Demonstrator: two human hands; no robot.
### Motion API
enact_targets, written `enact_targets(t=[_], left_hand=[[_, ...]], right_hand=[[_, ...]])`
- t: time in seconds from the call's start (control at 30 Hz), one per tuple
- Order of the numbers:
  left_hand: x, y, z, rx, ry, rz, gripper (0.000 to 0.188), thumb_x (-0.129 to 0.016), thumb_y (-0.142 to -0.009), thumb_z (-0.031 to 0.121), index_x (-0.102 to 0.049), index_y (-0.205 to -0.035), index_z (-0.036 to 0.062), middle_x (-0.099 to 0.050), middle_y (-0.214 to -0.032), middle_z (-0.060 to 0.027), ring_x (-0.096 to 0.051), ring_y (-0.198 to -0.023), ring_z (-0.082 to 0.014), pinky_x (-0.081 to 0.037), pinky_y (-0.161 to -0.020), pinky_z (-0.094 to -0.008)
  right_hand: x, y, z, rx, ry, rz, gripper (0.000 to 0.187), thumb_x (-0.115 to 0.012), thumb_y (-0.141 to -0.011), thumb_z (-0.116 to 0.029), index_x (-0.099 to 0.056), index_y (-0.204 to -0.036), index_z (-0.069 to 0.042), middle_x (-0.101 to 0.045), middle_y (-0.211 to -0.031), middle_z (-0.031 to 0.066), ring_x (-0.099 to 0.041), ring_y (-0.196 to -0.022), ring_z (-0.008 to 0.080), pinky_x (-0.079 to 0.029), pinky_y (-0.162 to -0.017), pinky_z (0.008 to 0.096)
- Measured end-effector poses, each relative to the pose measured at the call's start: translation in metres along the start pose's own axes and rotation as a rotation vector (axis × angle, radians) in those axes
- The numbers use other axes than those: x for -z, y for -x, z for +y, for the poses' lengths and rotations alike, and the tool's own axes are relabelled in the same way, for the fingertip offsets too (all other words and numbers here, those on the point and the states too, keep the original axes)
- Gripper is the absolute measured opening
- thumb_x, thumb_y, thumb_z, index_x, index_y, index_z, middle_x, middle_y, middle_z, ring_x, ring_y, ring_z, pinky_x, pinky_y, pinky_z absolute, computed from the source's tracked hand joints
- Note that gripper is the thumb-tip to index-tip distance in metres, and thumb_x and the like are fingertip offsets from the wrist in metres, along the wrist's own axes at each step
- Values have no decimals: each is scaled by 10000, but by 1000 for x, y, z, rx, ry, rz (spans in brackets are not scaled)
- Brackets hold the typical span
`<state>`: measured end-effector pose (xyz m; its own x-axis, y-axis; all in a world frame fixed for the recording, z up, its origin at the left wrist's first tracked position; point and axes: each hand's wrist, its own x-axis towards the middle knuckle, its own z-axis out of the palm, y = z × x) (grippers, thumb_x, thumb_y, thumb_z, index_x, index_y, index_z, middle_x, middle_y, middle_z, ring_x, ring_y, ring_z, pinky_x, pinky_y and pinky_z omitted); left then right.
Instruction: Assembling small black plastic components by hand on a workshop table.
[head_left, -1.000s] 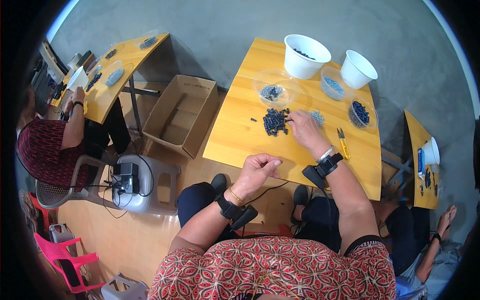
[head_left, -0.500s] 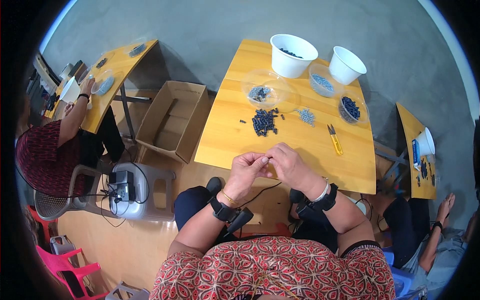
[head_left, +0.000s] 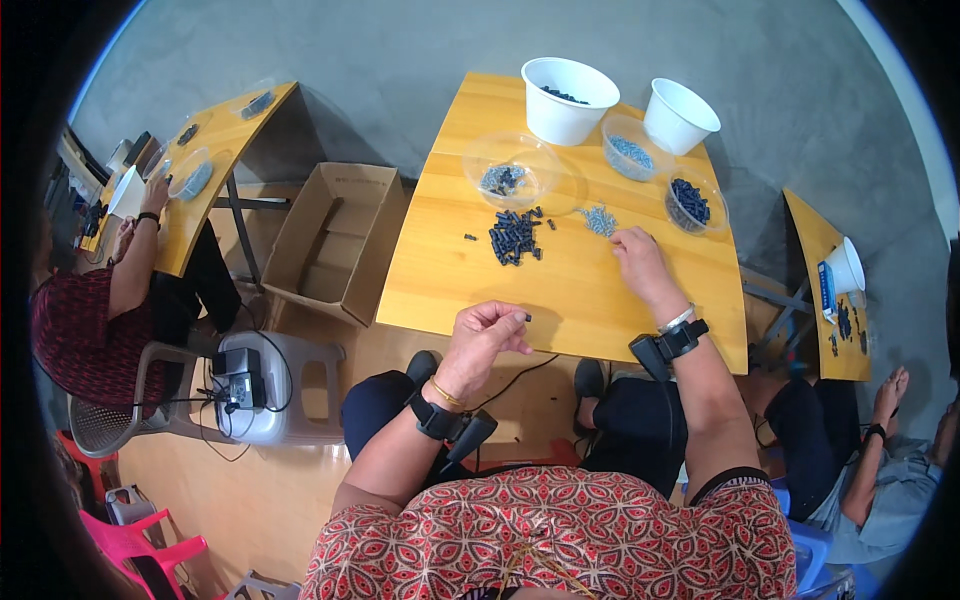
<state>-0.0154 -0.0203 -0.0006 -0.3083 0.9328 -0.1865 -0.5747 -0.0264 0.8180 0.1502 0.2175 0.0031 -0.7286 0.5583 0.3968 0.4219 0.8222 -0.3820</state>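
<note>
Above the near edge of the table, my left hand pinches a small black plastic piece between thumb and fingertips. My right hand is over the table, its bent fingers at the near side of a small pile of silvery screws. The undersides of those fingers are hidden, so I cannot make out whether they grip anything. A heap of short black plastic pieces lies left of the screws. Behind the heap stands a clear bowl with silvery and dark bits in it.
Two white tubs stand at the back. A clear bowl of screws and another of dark pieces sit at the right. An open cardboard box is left of the table. Other people sit at tables on both sides.
My hands have come apart. The right one has moved forward and right to the screw pile, covering the yellow snips; the left stays near the table edge, the black piece now showing.
</note>
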Motion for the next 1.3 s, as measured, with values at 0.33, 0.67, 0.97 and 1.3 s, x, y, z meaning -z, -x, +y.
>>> enact_targets(t=[0.33,0.67,0.97,1.3], left_hand=[[-2,0,1,-5,-10,34,96,-549,-842,54,-608,-883,-10,-578,-703,-38,-541,-592,-98,-535,-593,-286],[0,1,2,8,23,24,103,-536,-844,31,-603,-909,-12,-589,-739,-39,-549,-603,-97,-541,-606,-284],[4,3,3,8,54,-33,104,-534,-849,42,-599,-910,-12,-574,-716,-40,-551,-621,-101,-540,-605,-281],[7,1,3,17,72,-47,106,-543,-845,50,-601,-912,-7,-574,-722,-41,-551,-631,-99,-541,-606,-279]], right_hand=[[6,11,-13,-101,-178,-4,150,-558,-731,-5,-553,-880,9,-570,-819,170,-559,-768,321,-458,-688,365],[-23,0,-60,54,-91,-22,99,-574,-749,-70,-524,-824,-30,-544,-813,153,-526,-814,337,-431,-702,413],[-22,-11,-78,-57,-259,-88,81,-526,-758,-18,-525,-838,-32,-527,-803,152,-529,-773,333,-434,-681,402],[-35,-25,-78,117,-294,-121,107,-530,-735,0,-526,-838,-26,-538,-797,156,-532,-777,334,-435,-682,396]])
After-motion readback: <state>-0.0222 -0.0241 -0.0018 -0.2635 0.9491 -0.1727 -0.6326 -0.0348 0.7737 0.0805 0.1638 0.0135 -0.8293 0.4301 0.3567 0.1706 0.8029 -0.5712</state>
